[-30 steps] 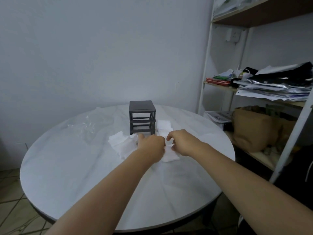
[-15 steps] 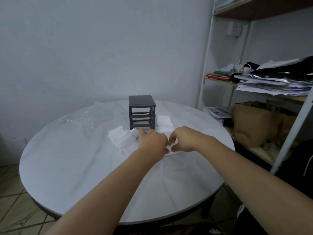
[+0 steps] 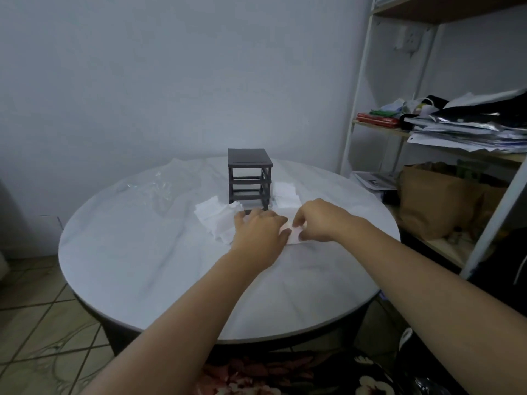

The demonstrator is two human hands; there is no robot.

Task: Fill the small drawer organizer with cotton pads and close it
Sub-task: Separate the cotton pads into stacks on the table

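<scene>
- The drawer organizer (image 3: pixel 249 178), a dark frame with its slots showing empty, stands upright on the round white desk (image 3: pixel 137 252) toward the far side.
- Loose cotton pads lie in a left pile (image 3: pixel 216 220) just beside the frame's base and a right stack (image 3: pixel 285 195) against its right side.
- The left hand (image 3: pixel 258 233) rests palm-down just in front of the frame, fingers curled over something hidden; its grip cannot be told.
- The right hand (image 3: pixel 319 220) pinches a white pad (image 3: pixel 292 233) between thumb and fingertips, touching the left hand.
</scene>
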